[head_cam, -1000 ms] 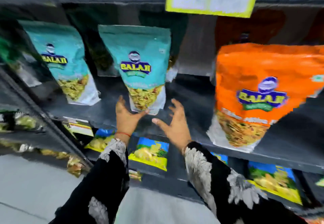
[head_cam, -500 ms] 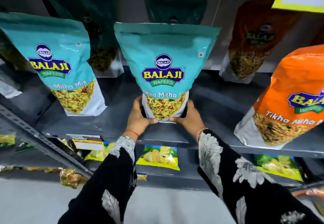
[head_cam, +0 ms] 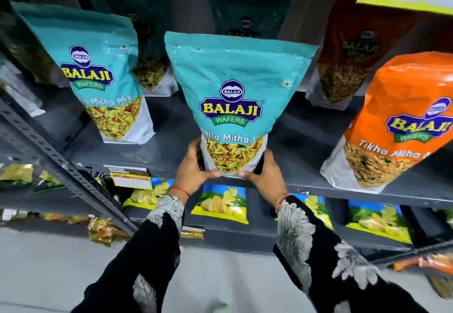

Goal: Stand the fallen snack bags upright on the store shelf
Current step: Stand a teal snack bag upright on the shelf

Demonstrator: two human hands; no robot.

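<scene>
Since the earlier frames the two hands, which were open and reaching, have closed on the bottom of the middle teal bag point(head_cam: 241, 87), and the view has come nearer to the shelf point(head_cam: 171, 148). The left hand point(head_cam: 193, 170) holds the lower left corner and the right hand point(head_cam: 266, 176) holds the lower right corner; each grip is closed on this bag, with the thumbs at the front under the clear window. The bag is upright at the front edge of the shelf, between the left teal bag point(head_cam: 98, 72) and the orange bag point(head_cam: 402, 121). I cannot tell if its base rests fully on the shelf or is a little lifted. In my judgement this bag is nearly finished, and the hands only need to settle it and let go. From large to small: the shelf carries the three front bags, all standing, and darker bags behind them in shadow. Each front bag has a clear window low down, and inside one sees a yellow mixed snack. On the lower shelf point(head_cam: 269, 229) lie flat yellow and blue chip packets point(head_cam: 220, 202), and a price label point(head_cam: 131, 180) is fixed on the shelf edge.
</scene>
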